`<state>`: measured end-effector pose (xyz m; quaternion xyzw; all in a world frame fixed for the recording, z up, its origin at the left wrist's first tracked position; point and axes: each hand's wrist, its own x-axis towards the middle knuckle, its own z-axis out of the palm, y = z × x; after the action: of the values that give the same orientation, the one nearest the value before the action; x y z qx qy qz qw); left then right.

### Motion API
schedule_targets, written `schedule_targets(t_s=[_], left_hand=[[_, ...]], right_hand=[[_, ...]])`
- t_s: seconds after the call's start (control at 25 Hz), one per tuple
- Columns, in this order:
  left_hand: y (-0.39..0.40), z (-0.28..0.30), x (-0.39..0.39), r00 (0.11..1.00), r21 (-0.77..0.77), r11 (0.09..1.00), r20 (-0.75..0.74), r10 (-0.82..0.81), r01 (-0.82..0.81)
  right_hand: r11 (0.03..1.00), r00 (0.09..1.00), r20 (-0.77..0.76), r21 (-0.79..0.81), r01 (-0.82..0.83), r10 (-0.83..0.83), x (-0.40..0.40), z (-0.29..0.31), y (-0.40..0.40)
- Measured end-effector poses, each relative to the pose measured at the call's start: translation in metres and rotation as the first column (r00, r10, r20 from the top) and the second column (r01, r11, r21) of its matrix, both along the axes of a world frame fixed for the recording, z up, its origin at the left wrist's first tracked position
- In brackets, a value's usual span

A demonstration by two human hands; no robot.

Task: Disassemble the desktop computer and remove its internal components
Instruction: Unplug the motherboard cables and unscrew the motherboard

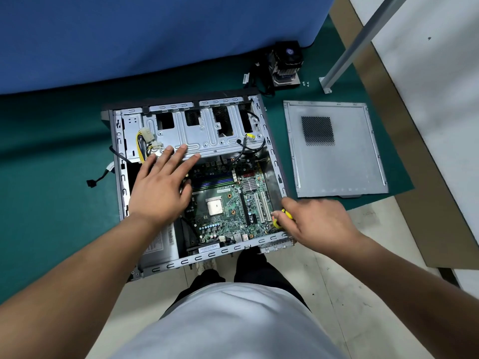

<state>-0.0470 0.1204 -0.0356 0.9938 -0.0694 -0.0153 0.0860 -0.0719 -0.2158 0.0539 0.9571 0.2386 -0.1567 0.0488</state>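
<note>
Motherboard (pixel 228 203) screws should come out slowly, with the flat, spread left hand (pixel 160 185) steadying the case (pixel 118 156) while the right hand (pixel 316 224) grips the yellow screwdriver (pixel 286 213) straight.

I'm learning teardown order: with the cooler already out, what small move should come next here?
Probably bring the yellow-handled tool in the right hand onto a motherboard screw: the board still sits in the case, and the left hand lies flat, steadying.

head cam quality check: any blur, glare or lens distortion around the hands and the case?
Head view: right hand is motion-blurred, and the yellow tool it grips smears; left hand and motherboard are sharp. Wide-angle lens bows the case edges and blue panel. Light is soft and even; mild sheen on side panel.
</note>
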Motion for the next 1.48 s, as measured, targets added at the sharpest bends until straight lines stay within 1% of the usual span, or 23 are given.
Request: schedule_targets(t_s=[0.12, 0.24, 0.32, 0.4, 0.52, 0.56, 0.64, 0.68, 0.72, 0.76, 0.8, 0.84, 0.92, 1.0, 1.08, 1.12, 1.2, 1.24, 1.28, 1.36, 1.4, 1.48], left_hand=[[0.0, 0.001, 0.0, 1.0, 0.0, 1.0, -0.002, -0.001, 0.001], [0.0, 0.001, 0.0, 1.0, -0.01, 1.0, -0.001, -0.001, 0.001], [0.0, 0.001, 0.0, 1.0, -0.003, 1.0, -0.002, -0.001, 0.001], [0.0, 0.0, 0.0, 1.0, 0.007, 1.0, 0.001, 0.0, 0.0], [0.001, -0.001, -0.001, 1.0, 0.007, 1.0, 0.008, 0.001, -0.001], [0.001, -0.001, 0.0, 1.0, 0.005, 1.0, 0.008, 0.003, -0.003], [0.001, -0.001, 0.0, 1.0, 0.0, 1.0, 0.006, 0.004, -0.004], [0.0, 0.0, 0.0, 1.0, -0.005, 1.0, 0.006, 0.005, -0.005], [0.0, 0.0, 0.0, 1.0, -0.009, 1.0, 0.006, 0.006, -0.006], [0.0, 0.001, -0.001, 1.0, -0.011, 1.0, 0.004, 0.006, -0.006], [0.0, 0.001, -0.001, 1.0, -0.012, 1.0, 0.002, 0.006, -0.006], [0.0, 0.001, -0.001, 1.0, -0.014, 1.0, 0.0, 0.005, -0.005], [0.0, 0.001, -0.001, 1.0, -0.009, 1.0, 0.0, 0.006, -0.006], [0.0, 0.001, -0.001, 1.0, 0.0, 1.0, 0.0, 0.009, -0.009], [0.0, 0.001, -0.001, 1.0, 0.004, 1.0, 0.0, 0.01, -0.01], [0.0, 0.001, -0.001, 1.0, 0.005, 1.0, 0.0, 0.01, -0.01], [0.0, 0.0, -0.001, 1.0, 0.003, 1.0, 0.004, 0.009, -0.009], [0.0, 0.0, -0.001, 1.0, 0.002, 1.0, 0.006, 0.009, -0.009], [0.0, 0.0, -0.001, 1.0, 0.004, 1.0, 0.009, 0.008, -0.008], [0.0, -0.001, -0.001, 1.0, 0.009, 1.0, 0.016, 0.007, -0.007], [0.001, -0.001, 0.0, 1.0, 0.008, 1.0, 0.018, 0.007, -0.007], [0.001, -0.002, 0.0, 1.0, 0.005, 1.0, 0.024, 0.01, -0.01]], right_hand=[[0.988, 0.983, -0.092, 0.021, -0.155, 0.156, 0.001, 0.003, 0.0], [0.985, 0.988, -0.013, -0.077, -0.154, 0.154, 0.004, 0.009, -0.001], [0.978, 0.984, -0.026, -0.106, -0.178, 0.177, 0.002, 0.009, 0.001], [0.972, 0.974, -0.051, -0.08, -0.222, 0.219, 0.001, 0.007, 0.002], [0.989, 0.995, -0.019, -0.104, -0.104, 0.102, -0.001, 0.01, 0.007], [0.989, 0.994, -0.026, -0.105, -0.106, 0.103, -0.003, 0.01, 0.01], [0.98, 0.981, -0.079, -0.084, -0.183, 0.176, -0.007, 0.008, 0.012], [0.98, 0.979, -0.108, -0.072, -0.183, 0.175, -0.007, 0.009, 0.012], [0.989, 0.986, -0.111, -0.066, -0.135, 0.127, -0.007, 0.011, 0.012], [0.995, 0.994, -0.085, -0.073, -0.07, 0.064, -0.007, 0.012, 0.012], [0.995, 0.998, -0.048, -0.091, -0.046, 0.042, -0.008, 0.012, 0.012], [0.99, 0.997, -0.015, -0.114, -0.077, 0.076, -0.009, 0.011, 0.013], [0.982, 0.989, -0.027, -0.116, -0.15, 0.147, -0.012, 0.009, 0.014], [0.989, 0.995, -0.046, -0.12, -0.09, 0.085, -0.011, 0.01, 0.015], [0.992, 1.0, -0.019, -0.123, -0.006, 0.004, -0.01, 0.01, 0.015], [0.993, 0.999, -0.026, -0.118, -0.021, 0.018, -0.01, 0.008, 0.015], [0.996, 0.991, -0.111, -0.049, -0.077, 0.071, -0.01, 0.007, 0.015], [0.998, 0.986, -0.157, -0.02, -0.066, 0.062, -0.009, 0.008, 0.015], [1.0, 0.985, -0.171, -0.017, -0.02, 0.017, -0.008, 0.009, 0.015], [0.998, 0.989, -0.134, -0.014, 0.064, -0.065, -0.009, 0.01, 0.017], [0.998, 0.989, -0.133, -0.001, 0.059, -0.059, -0.01, 0.008, 0.017], [0.998, 0.977, -0.21, 0.045, 0.033, -0.023, -0.012, 0.008, 0.019]])
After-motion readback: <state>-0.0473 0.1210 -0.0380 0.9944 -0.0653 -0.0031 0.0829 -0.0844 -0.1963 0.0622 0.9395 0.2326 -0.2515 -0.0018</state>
